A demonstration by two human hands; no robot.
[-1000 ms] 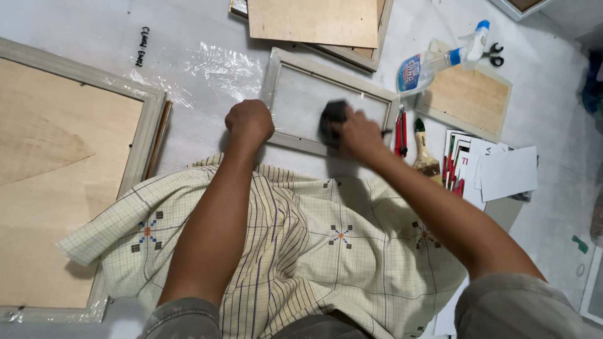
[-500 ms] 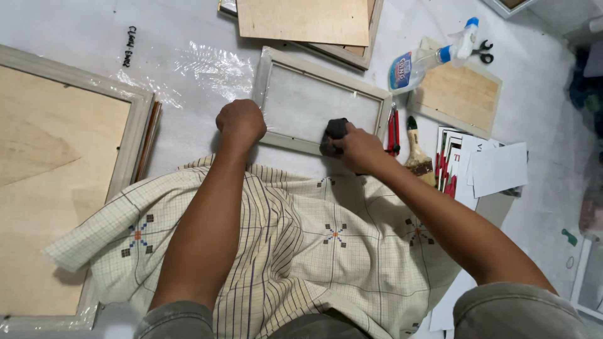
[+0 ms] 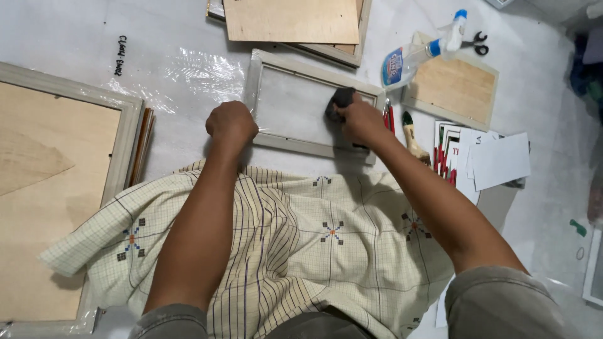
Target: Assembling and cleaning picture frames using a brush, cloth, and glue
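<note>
- Since a second ago the right hand [image 3: 361,119] has carried its dark pad [image 3: 340,100] from the right side of the small picture frame [image 3: 312,103] up toward the frame's upper right corner; the left hand [image 3: 232,122] has stayed fisted at the frame's lower left edge.
- Head view: the right hand's grip is closed around the dark pad, pressing it onto the pane inside the grey-white frame, which lies flat on the white plastic-covered floor [image 3: 69,37].
- The left hand's grip is curled tight into a fist, resting on the frame's near rail; whether it pinches anything I cannot tell.
- A pale checked cloth [image 3: 314,251] covers the person's lap below both forearms.
- A spray bottle [image 3: 414,53] lies just right of the frame, scissors [image 3: 477,43] beyond it, and a small brush [image 3: 411,132] near the right wrist.
- A large frame with a plywood back [image 3: 56,188] lies to the left, and another plywood board [image 3: 292,20] above.
</note>
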